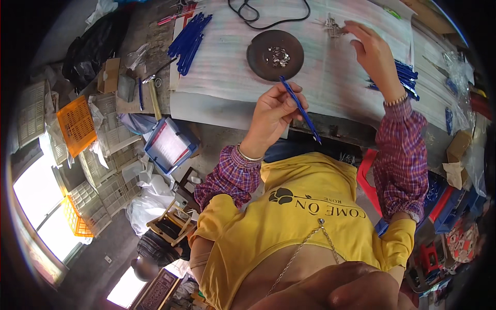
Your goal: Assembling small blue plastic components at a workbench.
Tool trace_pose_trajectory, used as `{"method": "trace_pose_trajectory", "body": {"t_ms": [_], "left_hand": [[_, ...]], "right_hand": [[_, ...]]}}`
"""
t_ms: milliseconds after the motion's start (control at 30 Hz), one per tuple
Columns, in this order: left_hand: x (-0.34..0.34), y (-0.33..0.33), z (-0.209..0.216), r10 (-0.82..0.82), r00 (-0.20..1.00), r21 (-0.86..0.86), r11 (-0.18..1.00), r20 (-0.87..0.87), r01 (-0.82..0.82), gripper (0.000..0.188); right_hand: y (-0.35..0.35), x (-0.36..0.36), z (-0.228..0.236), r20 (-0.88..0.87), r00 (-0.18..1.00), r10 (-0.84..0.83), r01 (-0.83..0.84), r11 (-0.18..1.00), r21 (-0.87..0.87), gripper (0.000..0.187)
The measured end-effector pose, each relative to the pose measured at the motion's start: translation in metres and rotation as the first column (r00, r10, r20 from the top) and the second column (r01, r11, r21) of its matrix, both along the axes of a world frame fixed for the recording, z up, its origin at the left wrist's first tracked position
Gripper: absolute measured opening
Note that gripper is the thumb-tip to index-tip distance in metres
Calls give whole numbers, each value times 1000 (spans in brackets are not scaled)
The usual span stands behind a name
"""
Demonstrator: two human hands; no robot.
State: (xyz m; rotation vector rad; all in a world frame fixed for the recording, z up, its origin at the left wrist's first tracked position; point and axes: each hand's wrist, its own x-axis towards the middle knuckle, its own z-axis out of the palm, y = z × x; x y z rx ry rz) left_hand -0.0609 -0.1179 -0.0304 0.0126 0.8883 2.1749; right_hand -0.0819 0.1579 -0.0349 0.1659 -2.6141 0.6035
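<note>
My left hand [273, 112] pinches a slim blue stick [300, 109] between thumb and fingers, over the table's near edge. The stick slants, its upper end close to a round dark dish [258, 56] that holds small shiny metal bits [279, 57]. My right hand [373, 54] reaches across the table, thumb and fingers apart, its fingertips beside a small heap of thin metal pieces [331, 25]. Whether the fingertips touch the heap I cannot tell. A bundle of similar blue sticks [189, 42] lies left of the dish; another bundle [406, 77] lies beneath my right wrist.
A pale sheet [222, 77] covers the table. A black cord [274, 25] curls beyond the dish. At the left lie a hammer [154, 98] and a red-handled screwdriver [170, 19]. A blue bin [170, 144] stands below the table's left side. Another person [155, 250] sits behind.
</note>
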Motion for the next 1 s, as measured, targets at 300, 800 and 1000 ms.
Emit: {"method": "trace_pose_trajectory", "body": {"t_ms": [300, 800, 1000], "left_hand": [[5, 1, -5, -122, 991, -11, 992, 56, 123, 29], [10, 11, -5, -97, 994, -73, 992, 56, 101, 26], [17, 19, -5, -102, 993, -41, 994, 58, 105, 24]], "right_hand": [[-2, -7, -16, 153, 988, -4, 9, 999, -37, 31], [-31, 44, 31, 217, 949, 230, -64, 812, -581, 14], [-72, 102, 49, 424, 843, 331, 181, 568, -803, 15]]}}
